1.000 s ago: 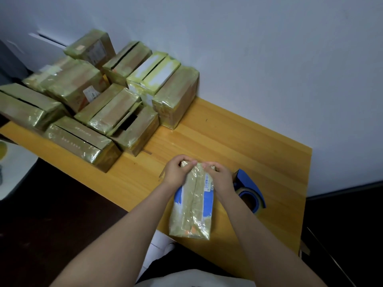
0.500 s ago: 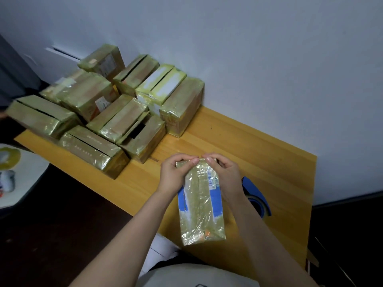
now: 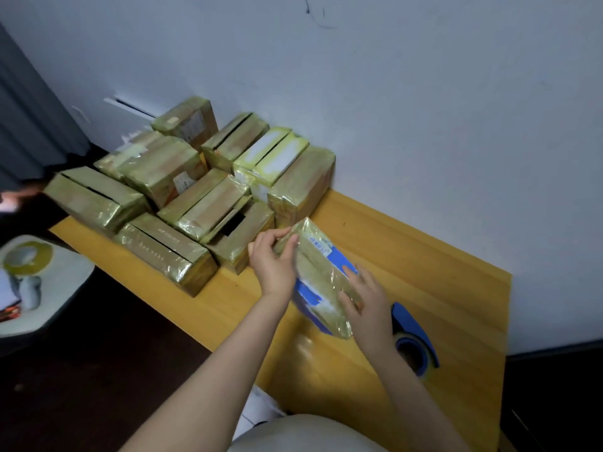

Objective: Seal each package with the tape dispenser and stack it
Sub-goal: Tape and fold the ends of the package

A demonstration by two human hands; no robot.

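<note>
While the package (image 3: pixel 321 278) sits slantwise between our two hands, we see it over the front part of the wooden table (image 3: pixel 434 265). Its far end points toward the pile and its near end toward us. It is wrapped in glossy yellowish tape, with blue patches and a small printed label showing through. Whether its near end touches the wood we cannot tell.

Our left hand (image 3: pixel 272 261) takes the far end, the thumb and curled fingers pinching that corner. Our right hand (image 3: pixel 367 305) lies against the near right side. Its fingers (image 3: pixel 350 274) are straight and slightly spread, and rest flat on the top face of the wrap.

Just beyond our right wrist the blue tape dispenser (image 3: pixel 414 337) lies on the table, apart from the package, with its roll facing the front edge.

At the far left of the table the stacked packages (image 3: pixel 195 197) crowd together against the white wall (image 3: pixel 424 109). All are wrapped in the same shiny tape, and some rest on top of others. The nearest of them, a box with a dark gap (image 3: pixel 233 223) in its top, is just beside our left hand.

Off the table to the left, a roll of tape (image 3: pixel 27 257) lies on a white stool (image 3: pixel 65 288), and a grey curtain (image 3: pixel 29 125) hangs above it.
</note>
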